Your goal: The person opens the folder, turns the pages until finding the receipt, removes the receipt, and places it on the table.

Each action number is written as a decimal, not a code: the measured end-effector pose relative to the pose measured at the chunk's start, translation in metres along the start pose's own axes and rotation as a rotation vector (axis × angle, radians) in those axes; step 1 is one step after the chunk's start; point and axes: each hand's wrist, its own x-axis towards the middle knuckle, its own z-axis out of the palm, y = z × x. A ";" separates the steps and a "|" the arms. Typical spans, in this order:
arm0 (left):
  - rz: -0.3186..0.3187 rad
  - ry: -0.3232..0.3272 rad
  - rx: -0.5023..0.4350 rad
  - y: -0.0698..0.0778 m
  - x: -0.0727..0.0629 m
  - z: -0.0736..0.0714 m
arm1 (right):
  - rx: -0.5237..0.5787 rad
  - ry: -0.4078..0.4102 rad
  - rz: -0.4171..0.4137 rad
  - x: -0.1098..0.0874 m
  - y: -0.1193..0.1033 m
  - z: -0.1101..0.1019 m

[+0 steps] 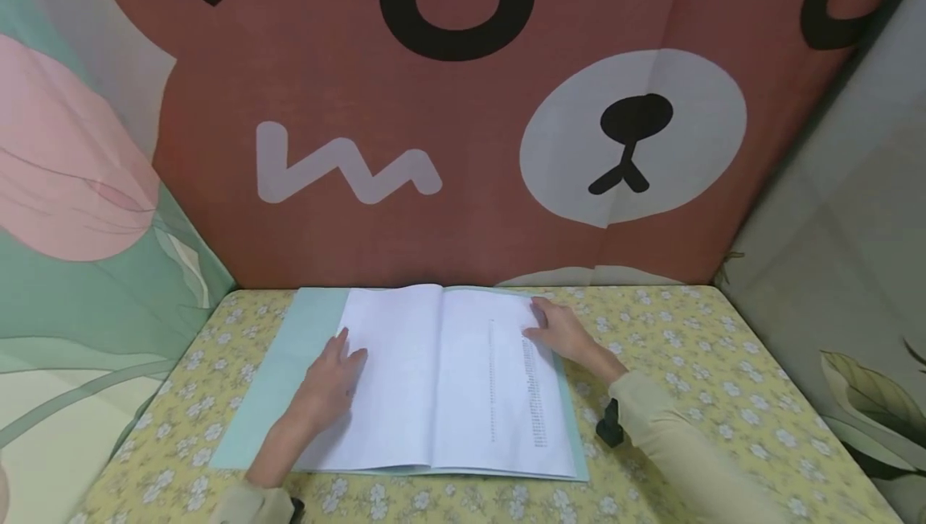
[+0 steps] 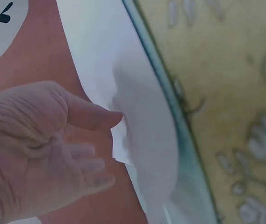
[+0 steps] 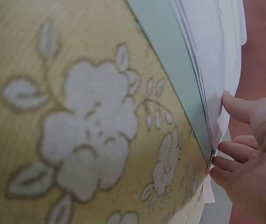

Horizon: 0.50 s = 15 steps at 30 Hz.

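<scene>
A pale green folder (image 1: 249, 411) lies spread on the table with white sheets inside. Its left-hand page (image 1: 394, 387) is blank; the right-hand page (image 1: 470, 395) carries two narrow columns of small print. My left hand (image 1: 329, 383) lies over the outer edge of the blank page, fingers extended. In the left wrist view its thumb touches the curving white paper (image 2: 144, 112). At the upper right corner my right hand (image 1: 567, 331) pinches the printed page's edge. The right wrist view shows that thumb on the sheet (image 3: 214, 60) and the other fingers at its edge.
A yellow flowered cloth (image 1: 665, 395) covers the table. Behind its far edge hangs a reddish-brown backdrop (image 1: 470, 243) with a cartoon bear face. Printed fabric (image 1: 87, 283) closes the left side, and a greyish panel (image 1: 832, 283) the right.
</scene>
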 end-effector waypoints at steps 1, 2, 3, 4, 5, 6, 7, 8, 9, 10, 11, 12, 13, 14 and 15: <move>0.033 -0.011 0.004 0.000 0.000 0.000 | 0.000 -0.002 -0.005 0.000 0.000 0.000; 0.066 -0.029 0.013 0.000 0.000 0.001 | -0.002 -0.005 -0.010 0.000 0.000 0.000; 0.096 -0.054 0.024 0.000 -0.001 0.001 | -0.006 -0.010 -0.013 0.000 0.000 0.000; 0.103 -0.077 0.009 0.000 -0.002 0.001 | -0.008 -0.015 -0.015 0.001 0.000 0.000; 0.100 -0.096 -0.005 0.001 -0.002 0.001 | -0.010 -0.020 -0.016 0.001 0.001 0.001; 0.094 -0.115 -0.016 0.001 -0.002 0.001 | -0.013 -0.027 -0.015 0.001 0.001 0.001; 0.085 -0.132 -0.022 0.002 -0.002 0.001 | -0.014 -0.031 -0.014 0.002 0.001 0.002; 0.076 -0.144 -0.030 0.002 -0.003 0.002 | -0.017 -0.035 -0.012 0.002 0.001 0.002; 0.066 -0.154 -0.037 0.003 -0.002 0.002 | -0.019 -0.035 -0.015 0.002 0.001 0.002; 0.058 -0.158 -0.043 0.003 -0.002 0.002 | -0.021 -0.035 -0.017 0.002 0.001 0.003; 0.054 -0.162 -0.046 0.003 -0.001 0.003 | -0.022 -0.033 -0.018 0.002 0.001 0.003; 0.050 -0.164 -0.051 0.004 -0.001 0.003 | -0.022 -0.030 -0.018 0.002 0.001 0.004; 0.049 -0.165 -0.055 0.003 0.000 0.004 | -0.023 -0.025 -0.018 0.003 0.001 0.004; 0.047 -0.167 -0.059 0.003 0.000 0.004 | -0.021 -0.020 -0.018 0.003 0.001 0.004; 0.045 -0.168 -0.060 0.003 0.001 0.005 | -0.019 -0.015 -0.018 0.003 0.001 0.004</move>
